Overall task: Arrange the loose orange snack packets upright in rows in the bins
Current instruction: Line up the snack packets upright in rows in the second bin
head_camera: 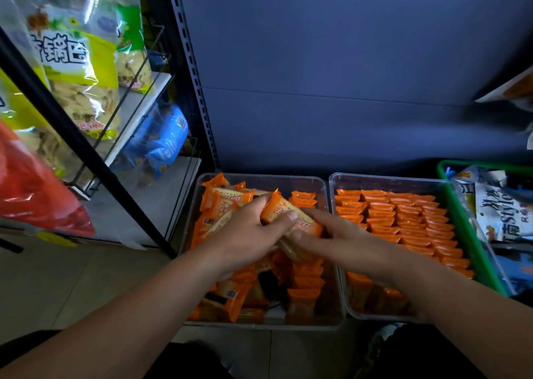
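Two clear plastic bins stand side by side on the floor. The left bin (pixel 323 188) holds loose orange snack packets (pixel 227 295) jumbled on its left and a short upright row (pixel 302 198) along its right side. The right bin (pixel 334 182) is packed with orange packets standing upright in rows (pixel 403 214). Above the left bin, my left hand (pixel 248 234) and my right hand (pixel 337 237) together grip a small stack of orange packets (pixel 284 211), thumb of the left hand on top.
A green basket (pixel 461 223) of other snack bags stands right of the bins. A black metal shelf rack (pixel 86 148) with yellow, blue and red snack bags stands to the left. A dark panel rises behind the bins. Tiled floor lies in front.
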### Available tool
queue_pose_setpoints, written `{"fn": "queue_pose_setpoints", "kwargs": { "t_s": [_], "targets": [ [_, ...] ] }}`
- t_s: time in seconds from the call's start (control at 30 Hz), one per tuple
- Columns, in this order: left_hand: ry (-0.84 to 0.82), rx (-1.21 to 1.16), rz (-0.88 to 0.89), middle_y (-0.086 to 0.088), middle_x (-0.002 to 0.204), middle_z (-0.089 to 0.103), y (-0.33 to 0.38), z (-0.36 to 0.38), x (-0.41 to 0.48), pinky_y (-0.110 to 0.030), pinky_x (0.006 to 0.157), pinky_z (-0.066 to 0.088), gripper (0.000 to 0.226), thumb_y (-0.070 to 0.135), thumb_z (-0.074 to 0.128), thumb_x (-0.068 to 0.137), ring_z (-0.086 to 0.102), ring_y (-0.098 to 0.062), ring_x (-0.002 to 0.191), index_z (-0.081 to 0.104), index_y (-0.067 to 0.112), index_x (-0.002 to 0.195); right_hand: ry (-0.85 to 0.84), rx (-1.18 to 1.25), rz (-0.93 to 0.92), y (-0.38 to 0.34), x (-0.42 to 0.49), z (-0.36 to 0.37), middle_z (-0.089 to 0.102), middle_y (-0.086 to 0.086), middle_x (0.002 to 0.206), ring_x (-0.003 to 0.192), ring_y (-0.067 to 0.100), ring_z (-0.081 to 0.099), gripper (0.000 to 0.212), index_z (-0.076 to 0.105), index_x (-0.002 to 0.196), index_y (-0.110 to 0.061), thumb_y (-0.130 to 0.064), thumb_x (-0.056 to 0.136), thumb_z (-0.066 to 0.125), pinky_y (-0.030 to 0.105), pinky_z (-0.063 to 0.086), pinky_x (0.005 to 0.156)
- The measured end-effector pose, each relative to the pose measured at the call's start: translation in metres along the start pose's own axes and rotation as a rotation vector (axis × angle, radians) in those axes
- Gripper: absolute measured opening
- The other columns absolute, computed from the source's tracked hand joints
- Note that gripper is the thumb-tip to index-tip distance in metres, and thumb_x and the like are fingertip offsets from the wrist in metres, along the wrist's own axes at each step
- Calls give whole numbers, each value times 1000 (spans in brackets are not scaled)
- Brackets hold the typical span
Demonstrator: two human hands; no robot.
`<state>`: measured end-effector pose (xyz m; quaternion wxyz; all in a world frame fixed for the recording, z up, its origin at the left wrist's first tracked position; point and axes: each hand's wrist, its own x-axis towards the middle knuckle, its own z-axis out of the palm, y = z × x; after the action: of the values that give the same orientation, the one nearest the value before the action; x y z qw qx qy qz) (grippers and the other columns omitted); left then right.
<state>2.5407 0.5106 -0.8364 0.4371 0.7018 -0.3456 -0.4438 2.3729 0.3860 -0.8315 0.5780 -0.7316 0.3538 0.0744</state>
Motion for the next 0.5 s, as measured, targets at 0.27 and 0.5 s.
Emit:
{"fn": "queue_pose_setpoints", "kwargs": {
  "t_s": [0.27,0.5],
  "targets": [
    [-65,-120,7,12,110,77,13,8,19,-23,89,58,27,41,64,100,73,-3,102,61,38,127,-16,73,6,-8,0,-28,75,-11,109,96,6,75,29,58,122,-53,-50,95,67,28,58,89],
    [-84,135,-24,12,133,65,2,2,41,-38,106,53,48,59,50,102,62,-9,123,59,33,140,222,-81,23,2,7,-27,68,-7,111,86,16,75,52,50,144,-39,-44,96,70,33,65,73]
  ]
}}
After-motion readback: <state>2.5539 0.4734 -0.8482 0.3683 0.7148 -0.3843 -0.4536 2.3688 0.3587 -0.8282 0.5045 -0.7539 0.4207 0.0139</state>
